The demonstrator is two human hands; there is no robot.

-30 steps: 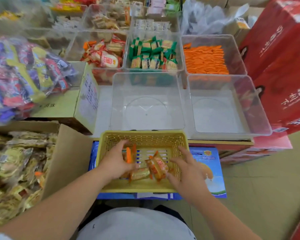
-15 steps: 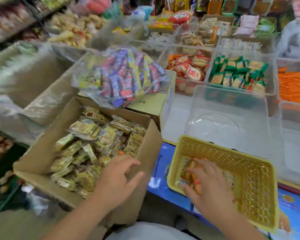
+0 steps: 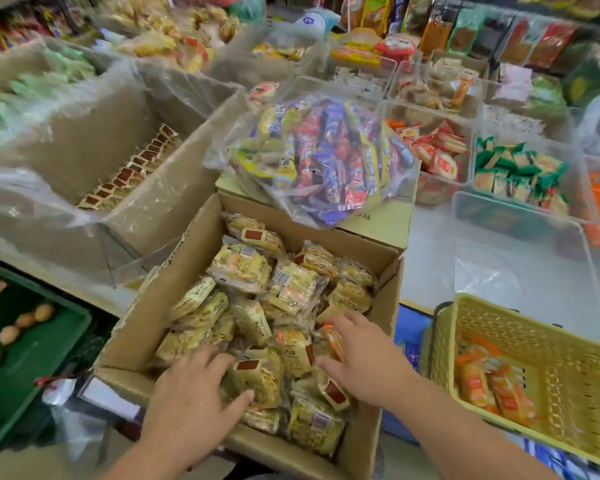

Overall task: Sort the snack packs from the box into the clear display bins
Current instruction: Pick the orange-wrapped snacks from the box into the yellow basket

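Cardboard box (image 3: 201, 271) of crinkly yellow snack packs (image 3: 246, 265) sits front-centre, w/ a clear bag of mixed candy (image 3: 323, 157) on the carton behind and an empty clear bin (image 3: 520, 251) to the right. Yellow lattice basket (image 3: 568, 358) w/ orange packs sits near right. Vs 0.5 s ago, right hand (image 3: 364, 358) left the basket; now both it and left hand (image 3: 194, 400) lie spread flat on the packs, fingers open, gripping nothing.

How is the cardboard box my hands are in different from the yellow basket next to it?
The cardboard box has solid brown walls; the yellow basket is perforated plastic. The box is heaped with yellow snack packs; the basket holds only a few orange packs. Both hands are in the box, none in the basket. Both are open-topped.
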